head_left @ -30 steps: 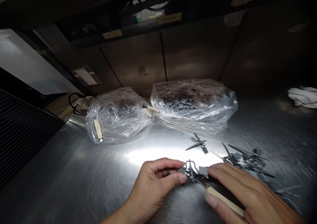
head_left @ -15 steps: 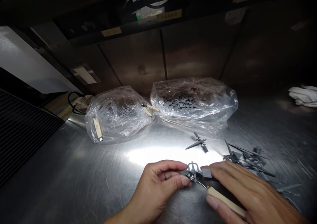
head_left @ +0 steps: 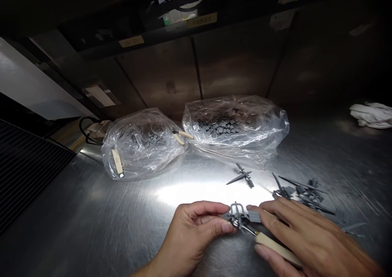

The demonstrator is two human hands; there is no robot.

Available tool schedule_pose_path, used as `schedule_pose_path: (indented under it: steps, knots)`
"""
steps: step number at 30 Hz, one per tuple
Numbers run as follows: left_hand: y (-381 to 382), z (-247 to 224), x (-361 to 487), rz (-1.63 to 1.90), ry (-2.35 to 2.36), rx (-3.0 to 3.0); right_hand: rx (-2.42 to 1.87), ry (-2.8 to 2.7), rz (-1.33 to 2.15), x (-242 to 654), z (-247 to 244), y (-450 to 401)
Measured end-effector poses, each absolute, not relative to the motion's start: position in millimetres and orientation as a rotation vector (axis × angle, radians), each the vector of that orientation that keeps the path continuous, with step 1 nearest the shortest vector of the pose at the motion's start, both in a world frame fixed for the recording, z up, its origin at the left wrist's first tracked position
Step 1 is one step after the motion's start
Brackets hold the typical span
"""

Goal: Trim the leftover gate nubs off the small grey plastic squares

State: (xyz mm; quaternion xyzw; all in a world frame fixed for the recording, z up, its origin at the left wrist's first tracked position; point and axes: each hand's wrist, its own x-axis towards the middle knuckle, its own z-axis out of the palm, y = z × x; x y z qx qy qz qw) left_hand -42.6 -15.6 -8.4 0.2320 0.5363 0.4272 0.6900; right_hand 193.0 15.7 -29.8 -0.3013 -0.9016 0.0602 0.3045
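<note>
Between the thumb and forefinger of my left hand is a small grey moulded plastic piece with a fork-shaped frame and flat ends. My right hand is closed round the beige handles of a pair of side cutters. Its metal jaws lie against the middle of the piece; whether they are closed I cannot tell. The right forefinger reaches the flat ribbed block at the piece's right end. A similar grey moulded piece lies just beyond my hands.
More grey moulded pieces lie heaped at the right, partly behind my right hand. A clear bag and a second clear bag, both holding small grey blocks, stand at the back. Beige-handled pliers rest between them. A white cloth is far right.
The view has shifted slightly, so the bags and heap sit a little further left. Both hands keep their hold, and the cutters' jaws stay at the piece's middle.
</note>
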Motion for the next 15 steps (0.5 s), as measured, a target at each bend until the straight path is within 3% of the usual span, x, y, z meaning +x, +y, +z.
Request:
schedule_pose_path:
  steps: [15]
  knots:
    - [-15.2, -7.7, -38.0, 0.923, 1.238, 0.476, -0.761, -2.381, 0.135, 194.3, -36.2, 13.3]
